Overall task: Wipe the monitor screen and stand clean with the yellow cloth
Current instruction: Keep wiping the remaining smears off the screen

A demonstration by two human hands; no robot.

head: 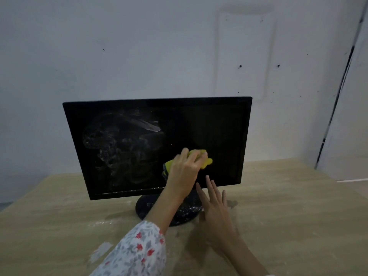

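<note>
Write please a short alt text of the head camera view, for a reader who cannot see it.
A left hand presses a crumpled yellow cloth on a black flat monitor screen, smeared white on its left half. The right hand hovers open before the dusty round black stand on a beige wooden table.

smudged black monitor [139,136], yellow cloth [205,159] seemingly against screen
</note>
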